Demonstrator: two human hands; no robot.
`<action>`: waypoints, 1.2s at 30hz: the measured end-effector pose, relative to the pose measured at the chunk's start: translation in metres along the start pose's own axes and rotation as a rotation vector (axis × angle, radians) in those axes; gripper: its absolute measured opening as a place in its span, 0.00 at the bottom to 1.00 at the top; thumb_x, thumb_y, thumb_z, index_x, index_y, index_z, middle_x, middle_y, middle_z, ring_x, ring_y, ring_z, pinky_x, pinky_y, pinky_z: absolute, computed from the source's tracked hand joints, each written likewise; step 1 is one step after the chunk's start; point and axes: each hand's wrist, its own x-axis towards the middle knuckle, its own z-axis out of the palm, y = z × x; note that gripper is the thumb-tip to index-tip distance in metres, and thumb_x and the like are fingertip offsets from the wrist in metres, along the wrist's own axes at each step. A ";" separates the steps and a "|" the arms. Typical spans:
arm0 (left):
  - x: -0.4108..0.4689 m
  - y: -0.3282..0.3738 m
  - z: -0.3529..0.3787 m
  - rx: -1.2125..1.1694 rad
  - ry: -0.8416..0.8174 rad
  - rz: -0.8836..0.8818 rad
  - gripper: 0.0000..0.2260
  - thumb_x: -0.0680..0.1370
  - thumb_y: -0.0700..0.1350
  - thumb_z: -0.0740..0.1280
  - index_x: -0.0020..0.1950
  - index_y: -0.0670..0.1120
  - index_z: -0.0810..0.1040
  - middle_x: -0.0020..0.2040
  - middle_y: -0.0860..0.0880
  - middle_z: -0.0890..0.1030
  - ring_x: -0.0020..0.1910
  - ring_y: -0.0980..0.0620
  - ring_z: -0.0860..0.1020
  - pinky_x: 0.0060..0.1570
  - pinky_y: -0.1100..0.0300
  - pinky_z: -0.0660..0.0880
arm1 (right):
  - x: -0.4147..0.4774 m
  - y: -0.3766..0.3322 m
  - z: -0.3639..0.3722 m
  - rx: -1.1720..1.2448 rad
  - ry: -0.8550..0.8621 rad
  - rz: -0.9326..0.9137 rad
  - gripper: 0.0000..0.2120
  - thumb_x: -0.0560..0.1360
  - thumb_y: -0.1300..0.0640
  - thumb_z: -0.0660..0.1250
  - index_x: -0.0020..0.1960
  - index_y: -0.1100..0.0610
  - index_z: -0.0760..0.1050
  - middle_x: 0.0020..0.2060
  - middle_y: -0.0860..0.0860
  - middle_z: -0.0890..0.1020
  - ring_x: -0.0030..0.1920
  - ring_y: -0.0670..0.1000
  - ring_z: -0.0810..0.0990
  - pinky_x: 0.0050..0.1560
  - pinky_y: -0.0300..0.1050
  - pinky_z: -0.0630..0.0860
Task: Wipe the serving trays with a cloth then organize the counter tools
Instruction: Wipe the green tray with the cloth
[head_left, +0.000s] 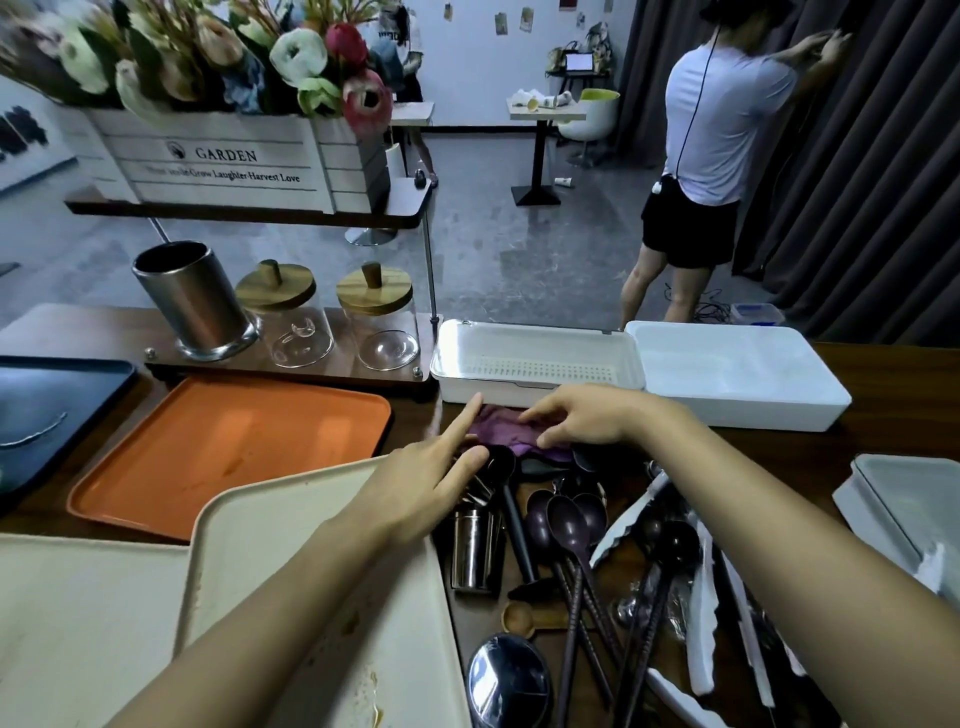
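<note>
My right hand (587, 421) pinches the purple cloth (501, 435), my left hand (431, 483) lies straight-fingered beside it; next, probably, lifting it to wipe the cream tray (311, 551).

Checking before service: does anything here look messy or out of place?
Yes. The cream tray sits askew, overlapping the orange tray, with brown smears near its lower edge. Beside it, spoons, white tongs and a steel cup lie in a loose heap on the counter.

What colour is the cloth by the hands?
Purple; the cloth shows best in the head view.
</note>
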 end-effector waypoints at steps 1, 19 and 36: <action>-0.002 -0.001 -0.001 -0.024 0.012 -0.002 0.29 0.78 0.73 0.44 0.78 0.74 0.39 0.76 0.48 0.73 0.67 0.45 0.77 0.64 0.50 0.72 | 0.003 -0.002 0.001 -0.047 0.024 0.005 0.24 0.76 0.50 0.72 0.71 0.42 0.74 0.65 0.41 0.79 0.65 0.47 0.77 0.69 0.45 0.69; -0.048 -0.015 -0.021 -0.080 0.212 -0.012 0.30 0.83 0.67 0.51 0.82 0.66 0.43 0.66 0.54 0.81 0.64 0.53 0.78 0.60 0.52 0.75 | 0.013 -0.020 0.012 -0.313 0.137 -0.102 0.27 0.74 0.53 0.72 0.70 0.38 0.74 0.63 0.44 0.81 0.64 0.52 0.77 0.54 0.40 0.68; -0.096 -0.048 -0.027 -0.058 0.285 -0.133 0.30 0.79 0.70 0.44 0.82 0.66 0.51 0.74 0.50 0.75 0.70 0.48 0.74 0.63 0.53 0.71 | -0.026 -0.045 0.003 -0.288 0.468 -0.139 0.23 0.75 0.58 0.68 0.67 0.40 0.78 0.59 0.47 0.84 0.59 0.55 0.81 0.56 0.49 0.76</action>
